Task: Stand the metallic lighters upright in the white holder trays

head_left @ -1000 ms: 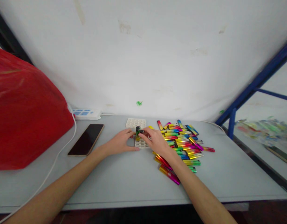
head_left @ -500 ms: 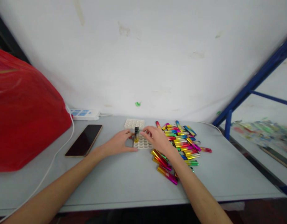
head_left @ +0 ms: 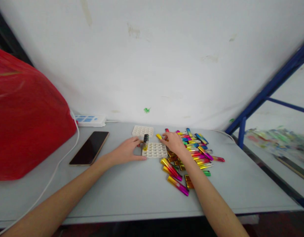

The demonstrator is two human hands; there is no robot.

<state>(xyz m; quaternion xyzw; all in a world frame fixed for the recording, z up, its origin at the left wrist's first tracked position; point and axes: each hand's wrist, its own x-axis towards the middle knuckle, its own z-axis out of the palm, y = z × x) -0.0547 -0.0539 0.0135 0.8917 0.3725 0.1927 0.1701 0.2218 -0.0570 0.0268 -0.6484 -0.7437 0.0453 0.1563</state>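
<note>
Lighters (head_left: 205, 153) gleam rainbow-metallic, left hand (head_left: 126, 151) splayed empty, right hand (head_left: 174, 143) curled, hold unclear

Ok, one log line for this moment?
Left hand: by near tray, left side | Right hand: at lighter pile, hold unclear | Standing lighters: on tray's left side | Phone: flat

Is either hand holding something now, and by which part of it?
It cannot be told: the left hand is by the near tray and upright lighters, the right hand at the lighter pile.
</note>
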